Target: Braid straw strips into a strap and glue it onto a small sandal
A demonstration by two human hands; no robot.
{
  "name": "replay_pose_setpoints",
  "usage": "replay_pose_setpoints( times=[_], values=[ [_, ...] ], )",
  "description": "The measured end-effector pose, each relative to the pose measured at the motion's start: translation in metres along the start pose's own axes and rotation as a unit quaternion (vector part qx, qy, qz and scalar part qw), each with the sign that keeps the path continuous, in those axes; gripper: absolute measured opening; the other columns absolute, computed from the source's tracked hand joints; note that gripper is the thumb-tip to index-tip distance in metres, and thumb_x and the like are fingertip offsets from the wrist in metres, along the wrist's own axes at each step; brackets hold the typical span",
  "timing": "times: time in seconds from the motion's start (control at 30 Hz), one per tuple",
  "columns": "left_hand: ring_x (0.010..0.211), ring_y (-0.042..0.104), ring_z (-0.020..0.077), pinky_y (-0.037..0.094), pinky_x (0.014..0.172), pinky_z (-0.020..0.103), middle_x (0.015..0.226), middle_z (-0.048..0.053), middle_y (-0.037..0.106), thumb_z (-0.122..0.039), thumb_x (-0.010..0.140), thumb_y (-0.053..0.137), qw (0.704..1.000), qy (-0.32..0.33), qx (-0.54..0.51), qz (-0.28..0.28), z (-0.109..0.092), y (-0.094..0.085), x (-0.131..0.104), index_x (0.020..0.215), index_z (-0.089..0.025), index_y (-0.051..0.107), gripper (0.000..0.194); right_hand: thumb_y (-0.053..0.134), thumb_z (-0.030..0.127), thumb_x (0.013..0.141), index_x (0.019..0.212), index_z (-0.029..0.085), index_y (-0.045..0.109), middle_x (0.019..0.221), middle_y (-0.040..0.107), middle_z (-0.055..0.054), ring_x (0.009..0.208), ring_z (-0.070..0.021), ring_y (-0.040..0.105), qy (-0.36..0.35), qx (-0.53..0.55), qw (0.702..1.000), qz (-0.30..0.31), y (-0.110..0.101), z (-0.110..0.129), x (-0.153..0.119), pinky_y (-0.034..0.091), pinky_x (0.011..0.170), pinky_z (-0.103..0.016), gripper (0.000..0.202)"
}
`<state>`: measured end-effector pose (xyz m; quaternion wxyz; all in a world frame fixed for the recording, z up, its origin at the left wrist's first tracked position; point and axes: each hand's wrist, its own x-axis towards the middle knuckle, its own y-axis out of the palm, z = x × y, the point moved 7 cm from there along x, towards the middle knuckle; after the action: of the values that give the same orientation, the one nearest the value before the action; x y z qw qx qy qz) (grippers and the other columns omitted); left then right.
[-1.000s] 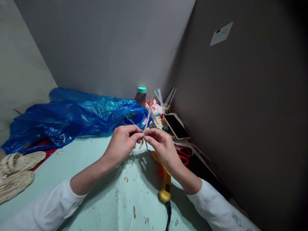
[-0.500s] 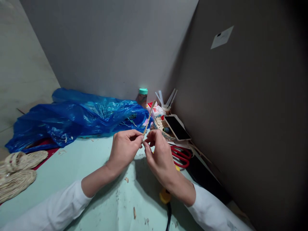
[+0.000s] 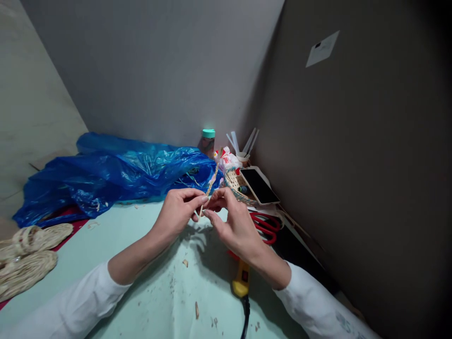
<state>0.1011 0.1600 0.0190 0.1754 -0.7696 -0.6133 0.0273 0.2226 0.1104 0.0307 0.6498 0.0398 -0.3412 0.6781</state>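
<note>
Between my two hands a thin braid of pale straw-like fibre [image 3: 213,178] points up and away, its far end near the red and white packet. My left hand [image 3: 177,210] pinches the braid's near end between thumb and fingertips. On the other side my right hand [image 3: 233,217] has its thumb and fingers closed at the loose strands [image 3: 201,213] just below. Which strands lie in which fingers is partly hidden. Under my right forearm lies a yellow-handled tool [image 3: 241,281] with a black cord.
A blue plastic bag [image 3: 116,172] spreads along the back wall. Woven straw pieces [image 3: 30,270] lie at left. At right are a small basket [image 3: 231,181], a phone [image 3: 260,186] and red-handled scissors [image 3: 264,226]. Behind stands a jar with a green lid [image 3: 208,133].
Both hands have shifted slightly left, and the braid leans a little lower. Loose strands now show beneath my left fingertips. More of the yellow tool is visible.
</note>
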Motion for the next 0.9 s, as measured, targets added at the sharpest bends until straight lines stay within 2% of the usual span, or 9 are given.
replay_pose_setpoints(
  times=[0.07,0.13,0.2,0.27,0.33,0.4,0.6,0.77,0.9],
  values=[
    [0.064,0.054,0.0154,0.043,0.063,0.029,0.069,0.002,0.061,-0.028,0.083,0.057,0.993,0.068,0.093,-0.038,-0.009,-0.006,-0.004,0.071,-0.014,0.065,0.019,0.058,0.02,0.088,0.093,0.021,0.049,0.087,0.067,-0.002,0.078,-0.0153,0.066,0.03,0.018,0.999,0.001,-0.004,-0.004,0.003,0.047,0.074,-0.026,0.011],
    [0.071,0.053,0.016,0.04,0.069,0.03,0.073,0.002,0.059,-0.023,0.087,0.051,0.976,0.134,0.164,-0.051,-0.018,-0.005,-0.012,0.07,-0.015,0.062,0.021,0.058,0.029,0.091,0.09,0.02,0.052,0.082,0.067,-0.001,0.075,-0.0153,0.065,0.073,0.045,0.996,-0.017,-0.009,-0.012,0.005,0.046,0.07,-0.027,0.01],
    [0.073,0.052,0.016,0.038,0.071,0.03,0.077,0.003,0.058,-0.021,0.092,0.045,0.958,0.184,0.215,-0.037,-0.024,0.001,-0.021,0.075,-0.016,0.06,0.023,0.058,0.035,0.091,0.088,0.02,0.055,0.078,0.066,-0.001,0.071,-0.0151,0.061,0.099,0.085,0.991,-0.019,-0.01,-0.019,0.006,0.044,0.067,-0.027,0.016],
    [0.074,0.052,0.0158,0.037,0.071,0.029,0.079,0.003,0.058,-0.02,0.094,0.042,0.951,0.199,0.235,-0.013,-0.026,0.005,-0.029,0.08,-0.016,0.059,0.022,0.058,0.036,0.091,0.085,0.019,0.058,0.076,0.063,0.0,0.071,-0.0146,0.059,0.092,0.124,0.988,0.004,-0.005,-0.02,0.007,0.043,0.067,-0.026,0.018],
    [0.072,0.052,0.0149,0.037,0.07,0.028,0.079,0.001,0.06,-0.02,0.095,0.04,0.961,0.17,0.218,0.02,-0.022,0.007,-0.034,0.084,-0.017,0.057,0.021,0.057,0.033,0.091,0.083,0.018,0.06,0.078,0.062,0.0,0.073,-0.0141,0.057,0.081,0.163,0.983,0.019,0.001,-0.019,0.005,0.043,0.069,-0.026,0.017],
    [0.068,0.051,0.0135,0.037,0.067,0.027,0.075,-0.001,0.059,-0.022,0.095,0.039,0.974,0.115,0.185,0.053,-0.016,0.008,-0.04,0.081,-0.018,0.055,0.021,0.057,0.031,0.09,0.08,0.018,0.06,0.076,0.06,0.001,0.071,-0.013,0.054,0.092,0.194,0.977,0.017,0.006,-0.019,0.001,0.041,0.068,-0.025,0.016],
    [0.054,0.04,0.0106,0.03,0.054,0.025,0.061,-0.006,0.048,-0.029,0.093,0.045,0.988,-0.034,0.085,0.12,0.005,0.002,-0.059,0.068,-0.019,0.052,0.028,0.062,0.029,0.085,0.069,0.017,0.058,0.065,0.06,0.001,0.06,-0.01,0.047,0.187,0.237,0.953,0.025,0.024,-0.023,-0.014,0.033,0.058,-0.025,0.021],
    [0.059,0.041,0.0115,0.031,0.057,0.025,0.061,-0.004,0.046,-0.032,0.093,0.045,0.989,-0.067,0.079,0.109,0.008,-0.009,-0.077,0.07,-0.019,0.058,0.03,0.068,0.032,0.081,0.07,0.017,0.059,0.06,0.058,0.004,0.053,-0.0079,0.04,0.238,0.307,0.921,-0.012,0.033,-0.023,-0.024,0.03,0.053,-0.023,0.021],
    [0.059,0.039,0.012,0.03,0.058,0.026,0.06,-0.004,0.044,-0.033,0.093,0.044,0.991,-0.061,0.075,0.088,0.01,-0.014,-0.084,0.066,-0.019,0.054,0.032,0.07,0.034,0.079,0.07,0.017,0.059,0.06,0.057,0.004,0.051,-0.0076,0.038,0.267,0.33,0.905,-0.014,0.042,-0.021,-0.031,0.029,0.051,-0.023,0.022]
  ],
)
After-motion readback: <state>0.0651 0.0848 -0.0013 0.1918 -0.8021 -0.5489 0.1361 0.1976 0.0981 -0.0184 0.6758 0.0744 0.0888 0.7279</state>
